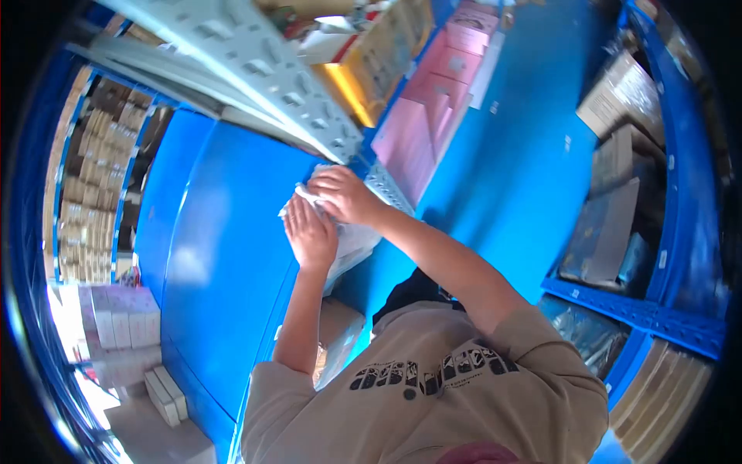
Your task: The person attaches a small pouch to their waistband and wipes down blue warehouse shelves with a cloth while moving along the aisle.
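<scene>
A crumpled white plastic bag hangs at the corner of the blue shelf board, by the perforated grey post. My left hand presses on the bunched top of the bag, fingers close together. Just above and to the right, my right hand has its fingers curled over the same bunched part. Both hands nearly touch each other. What is inside the bag cannot be made out, and the fingertips are partly hidden in the white folds.
Pink boxes line a shelf beyond the post. Cardboard boxes fill the blue rack on the right. White boxes stand at lower left, and a carton sits below my arms. Blue floor runs between the racks.
</scene>
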Motion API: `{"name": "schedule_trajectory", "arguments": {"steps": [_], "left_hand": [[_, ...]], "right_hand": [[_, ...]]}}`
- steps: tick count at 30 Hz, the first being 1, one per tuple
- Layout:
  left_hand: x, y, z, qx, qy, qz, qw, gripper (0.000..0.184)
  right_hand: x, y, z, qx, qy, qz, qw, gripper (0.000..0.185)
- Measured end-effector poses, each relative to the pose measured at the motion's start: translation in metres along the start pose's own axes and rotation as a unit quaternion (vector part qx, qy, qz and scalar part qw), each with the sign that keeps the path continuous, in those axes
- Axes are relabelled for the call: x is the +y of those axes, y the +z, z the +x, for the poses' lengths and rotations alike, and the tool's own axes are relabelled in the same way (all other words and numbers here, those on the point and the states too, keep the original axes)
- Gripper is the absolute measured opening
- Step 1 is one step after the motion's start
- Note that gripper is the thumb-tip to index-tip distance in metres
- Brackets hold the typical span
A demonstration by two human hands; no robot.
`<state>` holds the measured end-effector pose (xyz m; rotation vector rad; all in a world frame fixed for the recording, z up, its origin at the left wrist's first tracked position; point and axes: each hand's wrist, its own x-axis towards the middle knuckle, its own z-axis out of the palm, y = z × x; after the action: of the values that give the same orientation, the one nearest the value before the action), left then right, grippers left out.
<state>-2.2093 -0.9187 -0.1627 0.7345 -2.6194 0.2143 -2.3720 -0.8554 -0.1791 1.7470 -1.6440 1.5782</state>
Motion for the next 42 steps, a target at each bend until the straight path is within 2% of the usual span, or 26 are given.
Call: {"name": "schedule_trajectory", "arguments": {"steps": [3,7,10,12,13,15,18,20,26,30,36,42], "left_hand": [[0.015,0.002,0.001,0.015,0.009,-0.018,1.0,0.056],[0.033,-0.001,0.018,0.072,0.024,-0.118,0.99,0.051],[0.042,-0.005,0.03,0.04,0.036,-0.182,0.982,0.046],[0.053,-0.01,0.037,0.004,0.037,-0.244,0.969,0.043],[0.06,-0.006,0.04,0.004,0.039,-0.25,0.967,0.043],[0.078,0.005,0.046,0.011,0.08,-0.343,0.936,0.043],[0.104,0.031,0.056,-0.034,0.063,-0.392,0.917,0.039],[0.122,0.043,0.079,-0.138,0.1,-0.456,0.874,0.041],[0.17,0.087,0.136,-0.187,0.142,-0.492,0.838,0.041],[0.197,0.098,0.16,-0.196,0.164,-0.51,0.821,0.037],[0.196,0.117,0.171,-0.23,0.176,-0.48,0.828,0.042],[0.219,0.131,0.206,-0.256,0.129,-0.464,0.838,0.041]], "right_hand": [[0.001,-0.012,-0.002,0.01,0.009,0.017,1.0,0.033],[0.011,-0.038,0.004,-0.022,0.005,0.067,0.997,0.029],[0.023,-0.055,-0.006,-0.065,0.03,0.03,0.997,0.028],[0.023,-0.082,-0.01,-0.154,0.129,0.062,0.978,0.026],[0.024,-0.097,-0.014,-0.156,0.132,0.056,0.977,0.026],[0.024,-0.127,-0.023,-0.138,0.237,0.128,0.953,0.025],[0.038,-0.158,-0.049,-0.152,0.291,0.112,0.938,0.024],[0.047,-0.177,-0.062,-0.201,0.385,0.053,0.899,0.024],[0.083,-0.216,-0.07,-0.091,0.405,-0.041,0.909,0.024],[0.086,-0.241,-0.052,-0.045,0.522,-0.03,0.852,0.016],[0.114,-0.242,-0.054,-0.043,0.53,-0.018,0.847,0.017],[0.176,-0.271,-0.03,-0.123,0.486,0.025,0.865,0.017]]}}
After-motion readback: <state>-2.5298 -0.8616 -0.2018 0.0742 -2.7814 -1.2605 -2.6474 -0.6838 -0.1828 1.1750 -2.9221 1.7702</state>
